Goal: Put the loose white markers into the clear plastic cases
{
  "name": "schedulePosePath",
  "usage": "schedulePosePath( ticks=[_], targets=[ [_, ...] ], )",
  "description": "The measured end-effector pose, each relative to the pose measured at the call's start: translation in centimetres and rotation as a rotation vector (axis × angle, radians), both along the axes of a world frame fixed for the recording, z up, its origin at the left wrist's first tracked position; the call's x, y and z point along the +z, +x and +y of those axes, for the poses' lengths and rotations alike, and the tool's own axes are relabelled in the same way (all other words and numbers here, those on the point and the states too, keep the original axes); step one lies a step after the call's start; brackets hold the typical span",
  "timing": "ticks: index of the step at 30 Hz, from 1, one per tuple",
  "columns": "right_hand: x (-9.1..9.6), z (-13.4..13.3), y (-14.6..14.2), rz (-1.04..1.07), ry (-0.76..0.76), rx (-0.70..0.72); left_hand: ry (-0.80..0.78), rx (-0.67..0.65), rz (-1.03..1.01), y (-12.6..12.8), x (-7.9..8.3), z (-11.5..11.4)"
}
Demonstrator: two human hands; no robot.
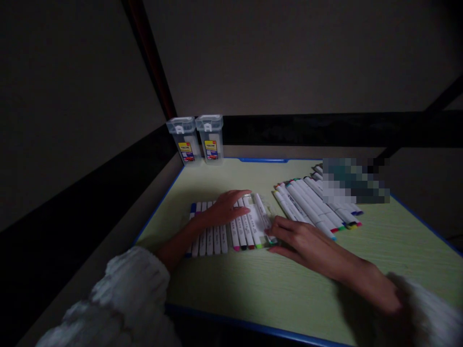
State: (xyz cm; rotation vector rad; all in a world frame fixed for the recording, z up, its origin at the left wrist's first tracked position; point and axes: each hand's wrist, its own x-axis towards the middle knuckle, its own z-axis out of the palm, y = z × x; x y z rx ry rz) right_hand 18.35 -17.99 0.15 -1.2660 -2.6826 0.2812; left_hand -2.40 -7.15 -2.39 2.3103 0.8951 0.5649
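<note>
A row of white markers point(216, 241) with coloured ends lies side by side on what looks like a clear plastic sleeve. My left hand point(226, 208) rests across the top of this row, its fingers stretched out and the thumb apart from them. At the row's right end, a white marker point(262, 210) with a green end leans slightly over the clear plastic. My right hand point(298, 238) has its thumb and fingers closed on the lower part of that marker. Part of the row is hidden under my left hand.
Many loose white markers point(307, 202) with coloured caps lie in a pile on the right of the pale green, blue-edged table point(231, 299). Two clear lidded boxes, a left box point(186, 140) and a right box point(210, 139), stand at the back left corner. A blurred patch covers the far right.
</note>
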Motion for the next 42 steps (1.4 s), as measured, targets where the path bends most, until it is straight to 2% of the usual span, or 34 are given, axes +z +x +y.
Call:
schedulePosePath(
  ticks=[10,19,24,29,36,42],
  targets=[
    [0.02,0.06,-0.27,0.004,0.030,0.076,0.036,-0.047,-0.039,0.12,-0.18,0.27],
    [-0.30,0.16,-0.14,0.008,0.111,0.121,0.031,-0.030,-0.010,-0.02,-0.25,0.35],
    [-0.51,0.23,-0.12,0.081,0.187,0.170,0.117,-0.067,0.031,-0.03,-0.65,0.68],
    [-0.45,0.17,-0.37,0.074,0.228,0.130,0.177,-0.111,0.059,0.08,-0.66,0.82],
    [-0.41,0.30,-0.59,0.070,0.241,0.093,0.179,-0.139,0.053,0.09,-0.59,0.77],
    [-0.35,0.34,-0.21,-0.030,0.287,0.079,0.172,-0.101,0.020,-0.01,-0.15,0.40]
  ],
)
